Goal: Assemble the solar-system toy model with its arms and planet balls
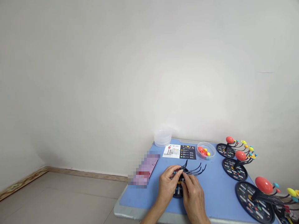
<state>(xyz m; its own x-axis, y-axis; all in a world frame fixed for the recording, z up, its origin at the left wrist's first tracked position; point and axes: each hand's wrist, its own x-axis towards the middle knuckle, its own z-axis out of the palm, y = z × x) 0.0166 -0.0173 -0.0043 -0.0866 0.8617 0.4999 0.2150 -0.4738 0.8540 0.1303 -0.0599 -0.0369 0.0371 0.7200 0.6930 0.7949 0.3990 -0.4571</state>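
Note:
My left hand (167, 186) and my right hand (192, 196) both grip a black planet-model stand (177, 193) near the front of the blue table (216, 179). Its round base stands on edge or tilted, and my fingers hide most of its centre. Thin black wire arms (197, 169) fan out to the right and carry no balls. A small yellow piece shows between my hands, though its shape is hidden by my fingers.
Behind my hands lie a printed instruction sheet (179, 152) and a transparent bowl of red and yellow balls (205, 150). Several assembled models (254, 199) stand at the right. A translucent tub (162, 137) sits at the back corner, and a blurred pink box (144, 171) lies at the left edge.

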